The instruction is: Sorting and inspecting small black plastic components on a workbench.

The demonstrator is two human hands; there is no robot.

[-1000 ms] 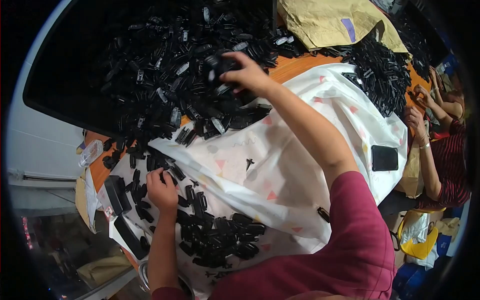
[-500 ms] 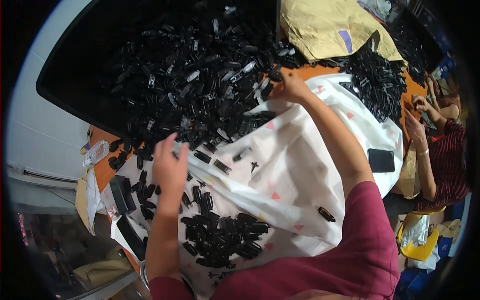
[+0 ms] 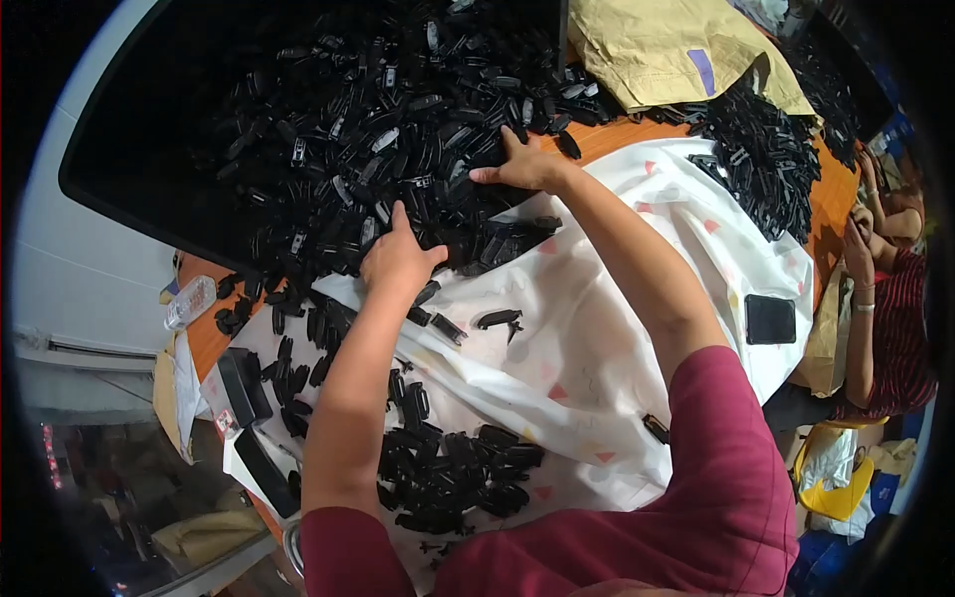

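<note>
A large heap of small black plastic clip-like parts (image 3: 338, 149) spills out from a big black container (image 3: 129, 139). My left hand (image 3: 401, 261) rests at the near edge of the heap, thumb and forefinger spread apart. To its right, my right hand (image 3: 527, 167) reaches over the heap's right side, thumb and forefinger also wide apart. Some fingertips of both hands are lost among the dark parts. Beneath my arms lies a white cloth (image 3: 597, 328) with pink triangles. A few loose parts (image 3: 497, 318) lie on it, and a smaller pile (image 3: 458, 468) sits nearer my body.
A yellowish sack (image 3: 686, 50) and another heap of black parts (image 3: 766, 159) stand at the back right. A phone (image 3: 771, 319) lies on the cloth's right side. At left are a clear plastic bottle (image 3: 191, 302) and a black box (image 3: 244, 386). A co-worker (image 3: 890, 328) sits at right.
My left hand has moved forward and right into the heap's edge. My right hand has shifted left from the orange tabletop onto the heap. The dark part it was touching there is no longer under it.
</note>
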